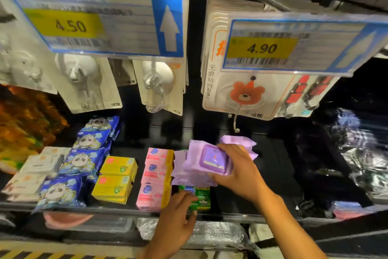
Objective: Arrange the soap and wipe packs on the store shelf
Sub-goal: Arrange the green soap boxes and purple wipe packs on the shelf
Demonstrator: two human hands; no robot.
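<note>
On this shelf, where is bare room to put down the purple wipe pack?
Bare shelf lies right of the purple wipe pack in the right hand and the green pack under the left hand, up to the dark packs. A smaller patch lies behind the yellow boxes. Crowded from the pink packs leftward.

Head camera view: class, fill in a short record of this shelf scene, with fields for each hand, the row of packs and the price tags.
Right hand: holds soft purple wipe pack with plastic lid, over more purple packs
Left hand: fingers curled on green soap box at the front of the shelf
Row left of it: pink soap packs, then yellow soap boxes, then blue panda-print packs
Price tags above: yellow 4.50 label at left, yellow 4.90 label at right
</note>
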